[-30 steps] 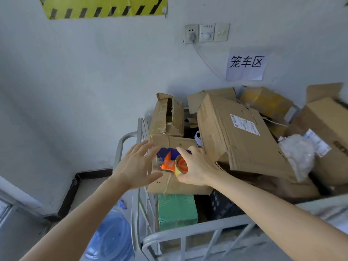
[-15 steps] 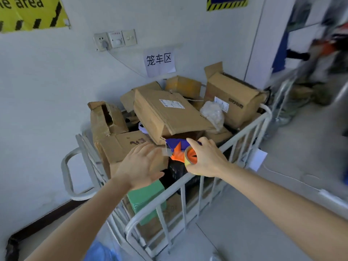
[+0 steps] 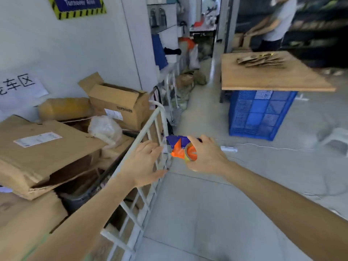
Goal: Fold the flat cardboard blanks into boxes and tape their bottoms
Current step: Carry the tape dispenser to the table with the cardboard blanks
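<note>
Tape dispenser (image 3: 178, 147), one: clamped in the grip of the right hand (image 3: 207, 157). Left hand (image 3: 143, 162), one: grip held apart, fingers spread. Stack of flat blanks (image 3: 261, 60), one: laid on the far worktop (image 3: 263, 80).

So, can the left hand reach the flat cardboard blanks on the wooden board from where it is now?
Probably not. The left hand is open by the cart rail, while the flat cardboard blanks lie far off on the wooden board, across the floor. Nothing blocks the way; walking over should do.
</note>
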